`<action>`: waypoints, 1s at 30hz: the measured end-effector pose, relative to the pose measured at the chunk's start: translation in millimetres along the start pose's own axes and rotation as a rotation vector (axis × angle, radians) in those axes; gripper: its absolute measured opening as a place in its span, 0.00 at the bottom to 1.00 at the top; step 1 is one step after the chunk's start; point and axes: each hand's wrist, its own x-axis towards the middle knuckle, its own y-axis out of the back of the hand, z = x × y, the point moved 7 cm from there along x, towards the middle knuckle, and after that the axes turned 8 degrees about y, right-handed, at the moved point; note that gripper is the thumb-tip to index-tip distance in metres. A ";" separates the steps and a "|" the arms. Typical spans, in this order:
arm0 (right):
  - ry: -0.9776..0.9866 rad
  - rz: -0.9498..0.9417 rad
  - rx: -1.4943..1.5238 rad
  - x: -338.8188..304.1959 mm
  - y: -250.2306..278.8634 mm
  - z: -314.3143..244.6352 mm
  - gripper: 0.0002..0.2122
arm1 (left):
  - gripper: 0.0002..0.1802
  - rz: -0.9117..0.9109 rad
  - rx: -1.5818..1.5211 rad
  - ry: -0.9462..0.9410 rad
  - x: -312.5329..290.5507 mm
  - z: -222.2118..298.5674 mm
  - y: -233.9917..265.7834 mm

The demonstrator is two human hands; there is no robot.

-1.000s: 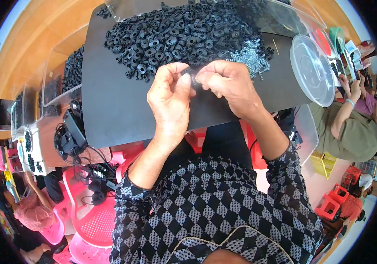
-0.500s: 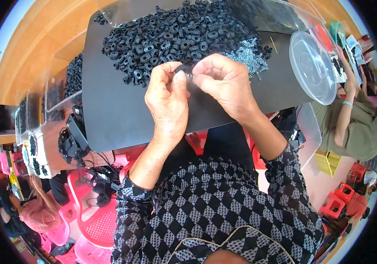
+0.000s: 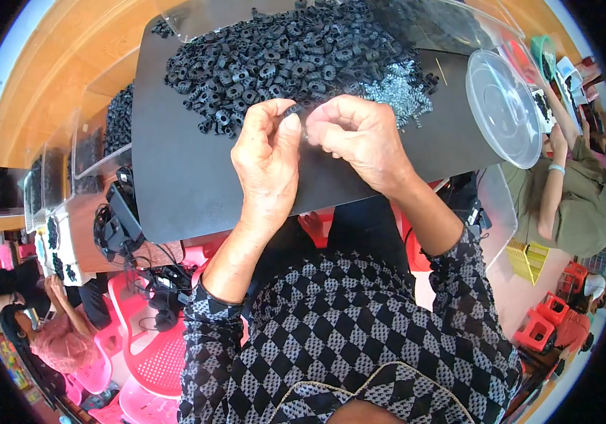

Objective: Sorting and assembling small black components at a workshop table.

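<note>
My left hand point(image 3: 269, 159) pinches a small black plastic part point(image 3: 293, 110) between thumb and forefinger, over the near edge of the pile. Close beside it, my right hand point(image 3: 361, 138) has thumb and forefinger pressed together. Something tiny and pale may sit at those fingertips, but it is too blurred to name. Beyond both hands a large heap of similar black plastic parts point(image 3: 267, 63), ring-like with holes, spreads over the dark table point(image 3: 190, 177). A smaller heap of silvery coil springs point(image 3: 400, 95) lies at the heap's right side.
A round clear plastic lid point(image 3: 503, 109) lies at the table's right edge. Clear bins of black parts point(image 3: 119, 120) stand at the left. Black cables and devices point(image 3: 115, 222) sit beside the table, near a pink chair point(image 3: 154, 360). Co-workers sit at both sides.
My right hand has drawn slightly down, and its fingertips have come a little away from the black part. My left hand still holds that part, almost in the same place.
</note>
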 end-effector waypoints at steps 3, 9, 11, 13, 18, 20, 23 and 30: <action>0.031 0.055 -0.020 -1.0 -0.5 -1.8 0.03 | 0.09 -0.011 -0.120 0.104 -0.4 -4.7 0.4; 0.187 0.195 -0.211 -1.3 13.8 -5.3 0.03 | 0.11 0.185 0.503 -0.352 -3.2 11.8 5.7; 0.188 0.188 -0.290 -1.9 15.7 -4.5 0.03 | 0.13 0.197 0.609 -0.584 -10.2 21.8 -1.1; 0.185 0.190 -0.305 -3.2 15.8 -1.6 0.03 | 0.14 0.182 0.666 -0.581 -11.7 22.0 -2.1; 0.232 0.171 -0.366 -4.5 15.7 -0.6 0.03 | 0.13 0.237 0.556 -0.539 -11.7 22.5 9.4; 0.259 0.152 -0.358 -6.0 14.0 -5.0 0.03 | 0.09 0.172 0.372 -0.342 -9.4 12.9 18.6; 0.220 0.131 -0.209 -9.4 11.2 -6.5 0.03 | 0.07 0.038 -0.003 0.032 -8.3 -8.6 24.0; 0.441 -0.012 -0.418 -13.8 -7.2 -37.6 0.04 | 0.10 -0.096 -0.291 0.179 -17.9 -17.7 22.7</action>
